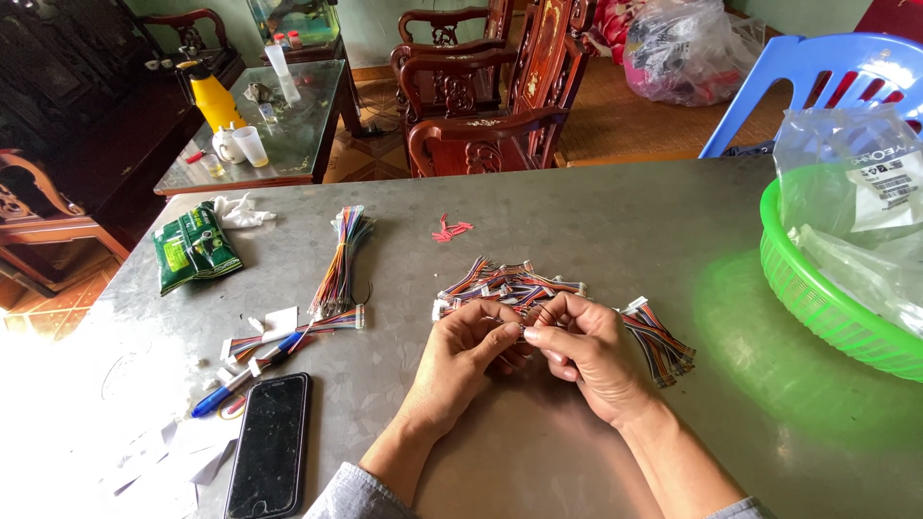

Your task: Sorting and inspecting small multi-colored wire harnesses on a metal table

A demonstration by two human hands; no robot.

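Note:
My left hand (468, 358) and my right hand (588, 354) meet over the grey metal table (596, 221), fingertips pinched together on a small multicoloured wire harness (524, 322) with a white connector. Just beyond them lies a pile of similar wire harnesses (510, 284). More harnesses (661, 343) lie under and to the right of my right hand. The part between my fingertips is mostly hidden.
A long bundle of coloured wires (341, 259) lies to the left, with a black phone (270, 444), a blue pen (231, 384), white paper scraps and a green packet (195, 247). Small red pieces (450, 230) lie farther back. A green basket (817, 298) with plastic bags stands at right. Wooden chairs stand behind.

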